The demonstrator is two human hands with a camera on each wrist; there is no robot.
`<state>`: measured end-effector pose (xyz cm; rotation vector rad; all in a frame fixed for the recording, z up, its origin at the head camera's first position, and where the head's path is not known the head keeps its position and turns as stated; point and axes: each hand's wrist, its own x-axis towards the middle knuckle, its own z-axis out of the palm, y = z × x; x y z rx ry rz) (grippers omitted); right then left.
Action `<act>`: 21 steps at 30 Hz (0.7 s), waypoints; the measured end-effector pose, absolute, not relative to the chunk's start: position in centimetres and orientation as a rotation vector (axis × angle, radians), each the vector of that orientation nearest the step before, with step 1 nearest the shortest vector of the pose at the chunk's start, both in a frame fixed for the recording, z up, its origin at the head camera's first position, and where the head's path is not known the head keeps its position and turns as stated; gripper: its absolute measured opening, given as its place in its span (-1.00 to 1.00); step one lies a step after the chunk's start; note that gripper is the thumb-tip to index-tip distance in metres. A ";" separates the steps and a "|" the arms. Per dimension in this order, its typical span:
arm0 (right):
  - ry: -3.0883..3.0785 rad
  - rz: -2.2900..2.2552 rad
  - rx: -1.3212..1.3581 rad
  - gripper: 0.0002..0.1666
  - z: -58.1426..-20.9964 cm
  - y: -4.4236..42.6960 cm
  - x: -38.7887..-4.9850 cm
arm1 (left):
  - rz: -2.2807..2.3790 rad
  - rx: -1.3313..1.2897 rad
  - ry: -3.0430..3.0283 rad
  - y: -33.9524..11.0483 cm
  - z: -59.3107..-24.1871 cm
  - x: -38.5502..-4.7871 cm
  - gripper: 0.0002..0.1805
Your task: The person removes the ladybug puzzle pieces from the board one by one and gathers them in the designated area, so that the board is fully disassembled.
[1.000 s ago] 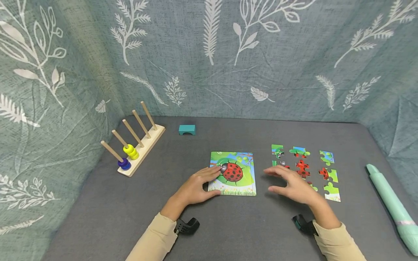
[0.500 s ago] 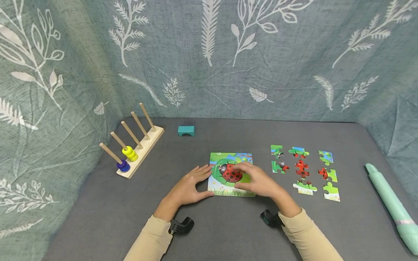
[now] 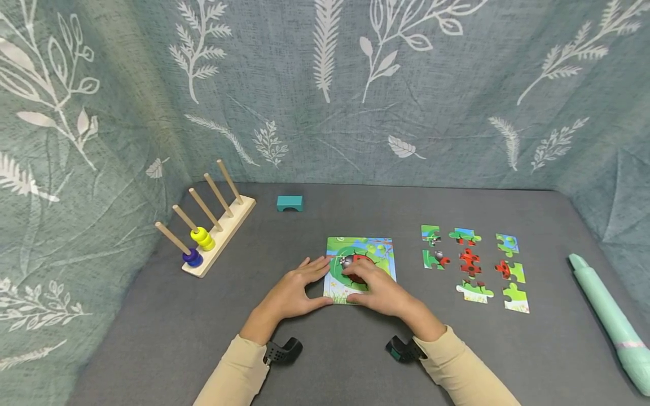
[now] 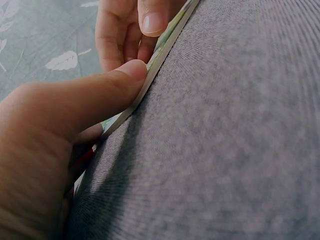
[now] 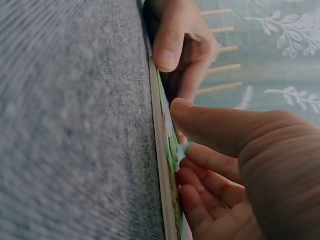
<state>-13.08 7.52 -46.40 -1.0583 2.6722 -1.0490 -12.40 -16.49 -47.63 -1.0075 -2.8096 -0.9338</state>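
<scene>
A square ladybug picture puzzle [image 3: 383,256] lies flat on the dark table. My left hand [image 3: 289,290] rests at its left edge, thumb at the near corner and fingers along the side. Over the lower left of the picture is my right hand [image 3: 383,290], its thumb and fingers apart and covering part of the ladybug. In the right wrist view the right hand's fingertips [image 5: 192,197] are at the puzzle's face, and nothing shows between them and the thumb. The left thumb [image 4: 132,72] touches the board's rim in the left wrist view.
Several loose jigsaw pieces [image 3: 470,262] lie in rows right of the puzzle. A wooden peg stand [image 3: 228,225] with blue and yellow rings is at the left. A teal arch block [image 3: 290,203] sits at the back, and a mint-green tapered stick [image 3: 606,316] lies far right.
My right hand has moved left, from beside the loose pieces onto the puzzle, and has shifted toward its lower left. My left hand has drawn slightly left to the puzzle's edge.
</scene>
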 end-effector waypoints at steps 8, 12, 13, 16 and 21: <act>2.690 -1.026 -1.068 -0.57 -46.5 7.7 -13.0 | -0.944 -1.009 -2.818 -16.3 -47.7 -12.5 -0.18; 2.706 -1.035 -1.072 -0.57 -46.6 7.6 -12.9 | -0.953 -1.009 -2.822 -16.2 -47.6 -12.6 -0.18; 2.713 -1.044 -1.073 -0.57 -46.6 7.6 -12.9 | -0.958 -1.008 -2.822 -16.3 -47.6 -12.6 -0.18; 2.727 -1.081 -1.070 -0.55 -46.9 7.4 -12.9 | -0.971 -1.006 -2.817 -16.3 -47.6 -12.5 -0.18; 2.687 -1.149 -1.060 -0.51 -46.9 7.2 -12.9 | -0.970 -1.008 -2.811 -16.4 -47.7 -12.5 -0.18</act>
